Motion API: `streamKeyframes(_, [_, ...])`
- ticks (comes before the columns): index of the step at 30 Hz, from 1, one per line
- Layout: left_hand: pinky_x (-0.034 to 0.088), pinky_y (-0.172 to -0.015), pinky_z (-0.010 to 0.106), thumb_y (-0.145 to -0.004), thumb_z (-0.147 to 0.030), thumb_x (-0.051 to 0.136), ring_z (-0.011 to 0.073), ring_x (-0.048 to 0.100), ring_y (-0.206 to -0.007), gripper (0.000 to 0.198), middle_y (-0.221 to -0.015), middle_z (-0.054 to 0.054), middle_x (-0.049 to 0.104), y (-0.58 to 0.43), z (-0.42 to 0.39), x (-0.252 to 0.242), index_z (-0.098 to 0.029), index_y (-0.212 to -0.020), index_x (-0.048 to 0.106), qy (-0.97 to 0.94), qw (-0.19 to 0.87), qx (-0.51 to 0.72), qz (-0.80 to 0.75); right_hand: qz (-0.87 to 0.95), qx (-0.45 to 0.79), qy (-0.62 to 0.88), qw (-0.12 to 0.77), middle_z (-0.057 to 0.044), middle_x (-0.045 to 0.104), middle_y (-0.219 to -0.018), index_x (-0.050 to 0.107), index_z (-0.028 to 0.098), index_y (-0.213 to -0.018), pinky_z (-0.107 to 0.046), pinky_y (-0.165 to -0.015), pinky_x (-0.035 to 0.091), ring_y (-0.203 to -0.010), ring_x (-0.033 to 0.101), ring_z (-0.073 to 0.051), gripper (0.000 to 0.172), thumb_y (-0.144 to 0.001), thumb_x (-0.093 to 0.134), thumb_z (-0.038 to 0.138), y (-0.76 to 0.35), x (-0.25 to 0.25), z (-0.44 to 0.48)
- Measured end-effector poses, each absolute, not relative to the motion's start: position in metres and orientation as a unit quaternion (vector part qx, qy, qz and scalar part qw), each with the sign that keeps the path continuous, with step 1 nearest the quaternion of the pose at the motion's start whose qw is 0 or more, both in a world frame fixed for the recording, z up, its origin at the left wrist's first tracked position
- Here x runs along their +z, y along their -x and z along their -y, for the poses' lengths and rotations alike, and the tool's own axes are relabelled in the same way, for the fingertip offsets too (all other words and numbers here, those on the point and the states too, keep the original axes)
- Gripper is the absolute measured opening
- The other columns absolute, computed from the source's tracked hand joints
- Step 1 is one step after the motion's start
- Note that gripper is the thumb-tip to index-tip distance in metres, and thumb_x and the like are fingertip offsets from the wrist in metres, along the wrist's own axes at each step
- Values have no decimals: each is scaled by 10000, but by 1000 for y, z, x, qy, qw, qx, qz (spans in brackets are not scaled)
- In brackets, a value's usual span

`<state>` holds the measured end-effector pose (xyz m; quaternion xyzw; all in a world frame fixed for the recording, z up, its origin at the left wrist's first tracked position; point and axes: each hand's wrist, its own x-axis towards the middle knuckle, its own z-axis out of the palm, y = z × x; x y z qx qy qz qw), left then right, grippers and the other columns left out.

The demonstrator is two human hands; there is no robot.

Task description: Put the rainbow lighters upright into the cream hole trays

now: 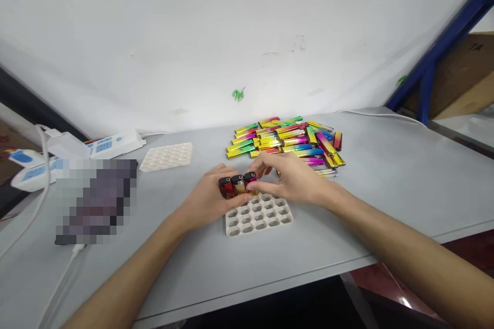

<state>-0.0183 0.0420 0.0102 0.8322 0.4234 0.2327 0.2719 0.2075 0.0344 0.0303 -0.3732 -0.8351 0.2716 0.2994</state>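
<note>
Three lighters with black tops stand upright side by side over the back of a white tray with oval holes (260,217). My left hand (210,193) is closed around the red lighter (227,189) and the gold one (239,185) beside it. With thumb and fingers, my right hand (291,175) pinches the magenta and yellow lighter (251,181) at the right end of the row. The front holes of the tray show with nothing in them; my hands and the lighters hide its back part. Behind my right hand lies a pile of shiny multicoloured lighters (285,139).
A second white holed tray (166,157) lies at the left back. Further left are a white power strip (111,148) and a pixelated dark device (98,200) with a white cable (64,272). A blue metal frame (426,87) and a cardboard box (463,77) stand at the right.
</note>
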Motion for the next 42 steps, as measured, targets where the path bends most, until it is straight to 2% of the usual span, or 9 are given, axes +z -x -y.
streamKeyframes(3, [462,-710,321,-814,-474,742,202,561,-805,304,-737,-18,573,18,-43,9,-234,-713,584,-828,273,231,-433,826,268,383,314,-18,743,-915,668,235,-899,-324,-756,483,-847,668,-186,250,-968,617,470,-210,29,-39])
streamKeyframes(6, [456,-713,328,-819,-473,741,210,568,-824,295,-760,-9,590,17,-43,8,-231,-734,594,-823,274,227,-443,814,147,451,336,-54,735,-929,687,214,-915,-370,-803,471,-906,631,-227,346,-1045,461,441,-216,24,-51])
streamKeyframes(9, [446,-707,329,-820,-464,741,201,557,-799,307,-760,-12,581,17,-43,8,-227,-718,573,-824,267,227,-446,811,-5,514,280,-128,715,-1055,713,170,-1026,-464,-956,442,-1091,546,-321,260,-1001,534,357,-225,13,-66])
streamKeyframes(11, [442,-703,327,-817,-460,744,191,546,-773,322,-758,-16,570,17,-43,8,-225,-706,554,-825,261,227,-447,817,-43,532,220,-164,683,-1128,715,142,-1096,-504,-1019,416,-1151,499,-358,263,-953,592,326,-229,6,-72])
streamKeyframes(23, [442,-679,312,-823,-476,741,182,576,-749,312,-795,-15,590,29,-49,12,-221,-743,581,-813,265,207,-476,814,-37,564,130,-132,669,-1167,710,170,-1140,-497,-1026,377,-1159,488,-352,259,-961,552,270,-225,7,-72])
streamKeyframes(28, [442,-685,313,-806,-537,750,187,585,-764,353,-805,-15,588,30,-51,10,-224,-756,595,-812,268,195,-481,828,-20,528,186,-112,702,-1074,729,171,-1040,-495,-1038,369,-1121,504,-331,209,-992,547,261,-226,4,-77])
streamKeyframes(31, [441,-682,312,-787,-557,761,179,579,-751,374,-841,-13,583,32,-51,9,-224,-766,594,-807,268,192,-491,805,33,509,303,-87,708,-953,714,182,-933,-431,-939,438,-1020,545,-285,180,-988,583,291,-226,7,-77])
streamKeyframes(35, [436,-670,307,-794,-561,755,170,575,-734,374,-858,-14,583,33,-50,9,-223,-779,596,-803,272,187,-497,722,203,487,447,-45,709,-898,679,202,-841,-351,-772,485,-836,613,-200,225,-933,672,407,-225,18,-71])
streamKeyframes(42, [436,-654,301,-797,-577,749,175,580,-732,389,-831,-11,583,33,-49,11,-221,-768,593,-811,263,189,-487,589,467,405,520,-13,663,-783,611,197,-797,-315,-745,550,-736,643,-154,432,-814,755,604,-221,18,-68])
